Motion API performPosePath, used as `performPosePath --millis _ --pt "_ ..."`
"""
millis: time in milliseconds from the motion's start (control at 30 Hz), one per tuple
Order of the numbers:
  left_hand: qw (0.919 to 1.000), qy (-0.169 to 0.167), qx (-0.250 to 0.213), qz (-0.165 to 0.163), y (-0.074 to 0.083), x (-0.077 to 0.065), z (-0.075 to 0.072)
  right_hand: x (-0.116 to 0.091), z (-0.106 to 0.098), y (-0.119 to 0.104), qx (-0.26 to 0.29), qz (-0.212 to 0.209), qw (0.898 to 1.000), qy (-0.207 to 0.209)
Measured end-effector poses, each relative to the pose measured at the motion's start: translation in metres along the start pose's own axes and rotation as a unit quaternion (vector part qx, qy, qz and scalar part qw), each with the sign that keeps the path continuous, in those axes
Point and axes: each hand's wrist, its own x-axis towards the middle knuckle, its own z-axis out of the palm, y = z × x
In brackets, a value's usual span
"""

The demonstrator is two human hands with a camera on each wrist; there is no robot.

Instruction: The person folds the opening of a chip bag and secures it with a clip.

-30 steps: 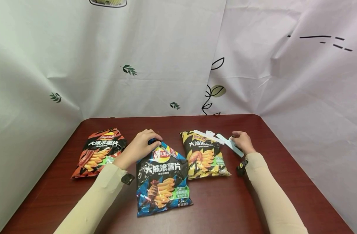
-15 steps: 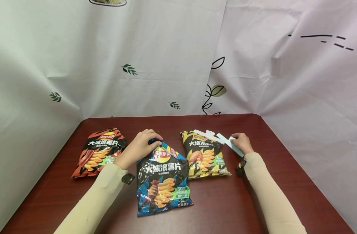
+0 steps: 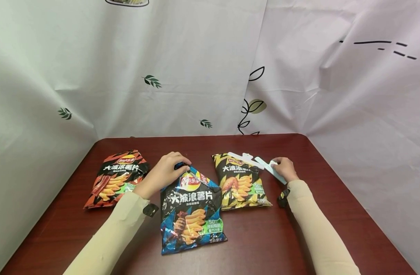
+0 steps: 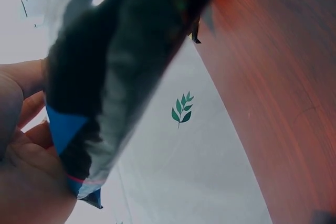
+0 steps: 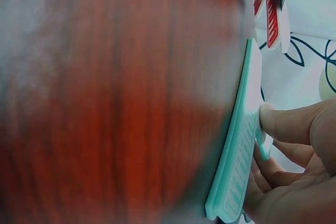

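- Three chip bags are on the table (image 3: pixel 251 236): red bag (image 3: pixel 115 181) at far left; blue bag (image 3: pixel 192 208) nearest me, in the middle; yellow bag (image 3: pixel 242 187) just right of it, contact between the two not confirmed.
- My left hand (image 3: pixel 165 172) grips the top of the blue bag, thumb on one side, fingers on the other; the bag's upper edges slope inward to that grip.
- My right hand (image 3: pixel 284 168) pinches the raised tab of the light blue clip (image 3: pixel 269 169), right of the yellow bag; whether it bears on the table, I cannot tell.
- White clip (image 3: pixel 245 160) crosses the upper right corner of the yellow bag; fastened or merely lying there, I cannot tell.
- Done, as judged: blue bag secured at its top; light blue clip in my fingers.
- Outstanding, as judged: light blue clip and blue bag are well apart; no clip shows on the blue bag; none shows on the red bag; overall, I rate the work partway.
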Motion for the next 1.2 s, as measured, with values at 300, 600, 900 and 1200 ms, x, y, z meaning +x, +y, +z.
performPosePath --millis 300,600,900,1200 --pt "0.9998 0.004 0.018 0.003 0.0 0.001 -0.001 -0.004 -0.002 -0.003 0.012 -0.006 1.0 -0.003" --pt "0.9997 0.002 0.024 -0.009 0.001 0.0 0.0 -0.003 -0.006 -0.001 0.017 -0.003 1.0 -0.011" --pt "0.9998 -0.015 0.007 -0.015 0.001 -0.001 -0.001 -0.002 -0.008 0.002 0.042 -0.005 0.999 -0.021" --pt "0.9998 -0.017 0.003 -0.005 0.0 0.0 0.0 -0.006 -0.016 0.002 0.052 -0.009 0.998 -0.046"
